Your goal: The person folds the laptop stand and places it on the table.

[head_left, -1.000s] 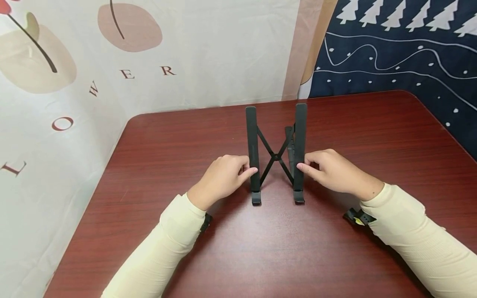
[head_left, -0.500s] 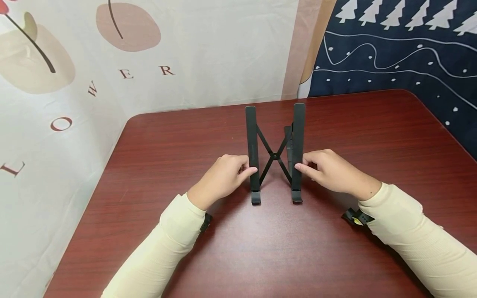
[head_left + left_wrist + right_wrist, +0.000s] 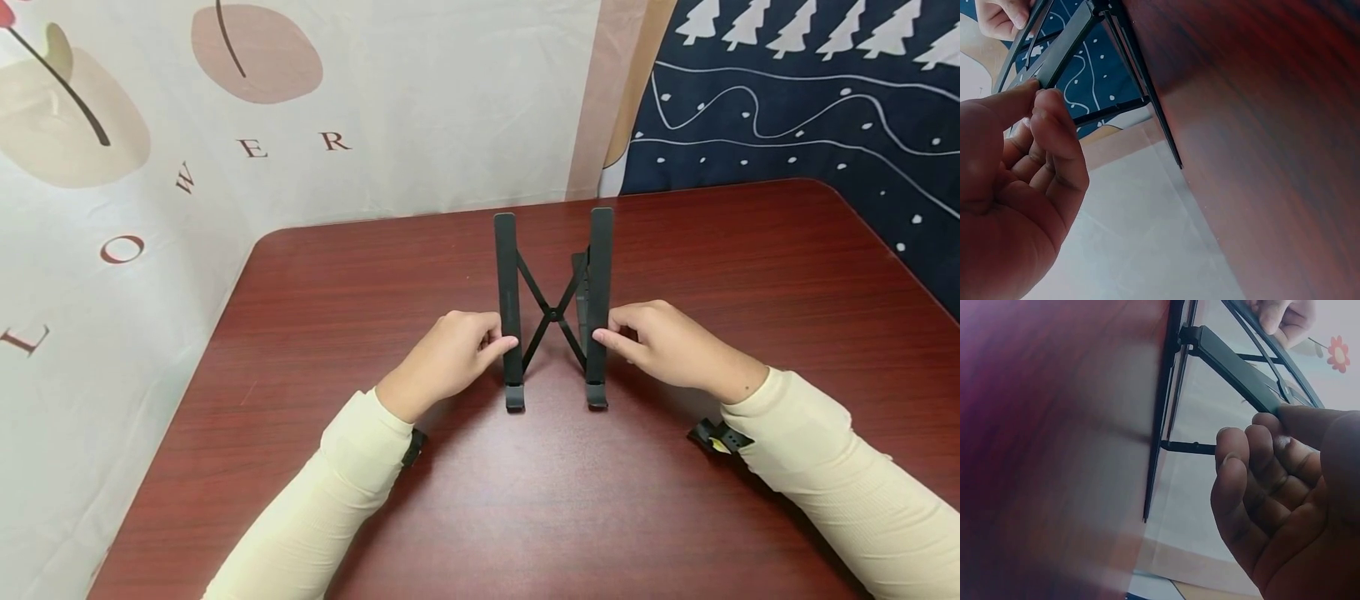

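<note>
A black folding laptop stand [image 3: 599,283] stands unfolded on the table, its two long arms joined by an X-shaped brace [image 3: 553,315]. Small hooked lips show at the near ends of the arms. My left hand [image 3: 448,358] pinches the left arm between thumb and curled fingers, below its middle. On the other side, my right hand [image 3: 670,346] pinches the right arm at about the same height. Both wrist views show the stand's base rails lying along the tabletop, with the pinched arms sloping up from them. Fingertips behind the arms are hidden in the head view.
The reddish-brown wooden table [image 3: 360,283] reaches back to a pale printed cloth [image 3: 450,100] and a dark blue cloth with white trees [image 3: 787,108]. Black straps [image 3: 720,437] sit at both cream-coloured sleeves [image 3: 802,450].
The right arm of the stand and my right hand have shifted slightly left, so the two arms stand a little closer together. My left hand stays in place.
</note>
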Tool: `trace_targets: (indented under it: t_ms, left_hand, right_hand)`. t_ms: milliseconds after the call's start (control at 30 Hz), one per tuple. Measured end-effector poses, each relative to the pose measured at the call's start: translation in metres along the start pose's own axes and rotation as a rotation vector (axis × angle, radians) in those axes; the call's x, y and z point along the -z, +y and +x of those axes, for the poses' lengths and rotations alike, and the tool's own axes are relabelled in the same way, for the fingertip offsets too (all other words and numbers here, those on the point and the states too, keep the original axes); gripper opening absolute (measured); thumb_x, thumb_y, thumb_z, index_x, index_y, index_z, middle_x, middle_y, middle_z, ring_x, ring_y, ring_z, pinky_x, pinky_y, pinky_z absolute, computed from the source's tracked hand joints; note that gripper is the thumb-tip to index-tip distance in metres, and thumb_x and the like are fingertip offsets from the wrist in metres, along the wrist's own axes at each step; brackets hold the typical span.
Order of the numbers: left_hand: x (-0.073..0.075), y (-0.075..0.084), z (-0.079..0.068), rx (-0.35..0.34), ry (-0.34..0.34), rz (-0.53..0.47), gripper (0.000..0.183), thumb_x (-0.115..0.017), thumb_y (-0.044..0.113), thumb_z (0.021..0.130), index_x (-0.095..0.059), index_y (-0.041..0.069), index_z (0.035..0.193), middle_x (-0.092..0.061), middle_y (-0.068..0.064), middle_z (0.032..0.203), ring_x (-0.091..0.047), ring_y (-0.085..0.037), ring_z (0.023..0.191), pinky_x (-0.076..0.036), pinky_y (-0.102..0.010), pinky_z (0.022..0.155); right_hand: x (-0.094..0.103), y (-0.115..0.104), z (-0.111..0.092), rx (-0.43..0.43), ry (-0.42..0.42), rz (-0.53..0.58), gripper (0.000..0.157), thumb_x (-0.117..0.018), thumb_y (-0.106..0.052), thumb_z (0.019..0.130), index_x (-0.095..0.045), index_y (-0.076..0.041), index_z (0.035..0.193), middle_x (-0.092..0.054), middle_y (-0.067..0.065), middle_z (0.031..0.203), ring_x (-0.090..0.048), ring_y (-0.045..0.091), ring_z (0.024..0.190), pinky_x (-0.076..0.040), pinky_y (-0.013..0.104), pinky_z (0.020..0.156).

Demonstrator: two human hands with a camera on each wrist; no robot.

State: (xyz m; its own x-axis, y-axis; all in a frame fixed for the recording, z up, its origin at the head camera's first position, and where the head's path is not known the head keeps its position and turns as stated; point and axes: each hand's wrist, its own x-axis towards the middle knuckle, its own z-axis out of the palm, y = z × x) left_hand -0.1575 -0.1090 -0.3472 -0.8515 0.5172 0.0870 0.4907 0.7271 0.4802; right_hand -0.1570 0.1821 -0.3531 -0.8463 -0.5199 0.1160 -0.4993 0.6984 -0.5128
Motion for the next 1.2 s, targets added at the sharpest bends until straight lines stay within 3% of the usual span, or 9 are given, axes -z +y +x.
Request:
trace_targets:
  t_ms: [400, 867, 1200]
  left_hand:
    - [0.0014, 0.0013, -0.0004, 0.006, 0.000, 0.014, 0.031, -0.065, 0.029, 0.098, -0.054, 0.015, 0.072, -0.040, 0.006, 0.055, -0.036, -0.006, 0.050, -0.031, -0.022, 0.052]
    - [0.0027, 0.0035, -0.0013, 0.058, 0.027, 0.155, 0.034, -0.064, 0.040, 0.097, -0.055, 0.021, 0.070, -0.043, 0.008, 0.055, -0.043, -0.009, 0.051, -0.032, -0.026, 0.049]
    - [0.0028, 0.0050, -0.0007, 0.055, 0.013, 0.138, 0.032, -0.064, 0.038, 0.097, -0.057, 0.019, 0.072, -0.044, 0.007, 0.054, -0.042, -0.009, 0.050, -0.033, -0.026, 0.050]
  right_hand:
    - [-0.0007, -0.0016, 0.0001, 0.011, 0.004, -0.009, 0.027, -0.064, -0.023, 0.099, -0.061, -0.013, 0.074, -0.045, -0.005, 0.060, -0.040, 0.008, 0.056, -0.036, 0.024, 0.053]
    - [-0.0007, -0.0019, 0.0002, 0.014, 0.007, -0.047, 0.026, -0.063, -0.026, 0.100, -0.064, -0.016, 0.076, -0.043, -0.007, 0.060, -0.038, 0.007, 0.057, -0.035, 0.024, 0.054]
    - [-0.0011, -0.0017, 0.0003, 0.015, 0.010, -0.049, 0.026, -0.063, -0.026, 0.100, -0.064, -0.015, 0.076, -0.043, -0.006, 0.059, -0.038, 0.008, 0.056, -0.034, 0.024, 0.054]
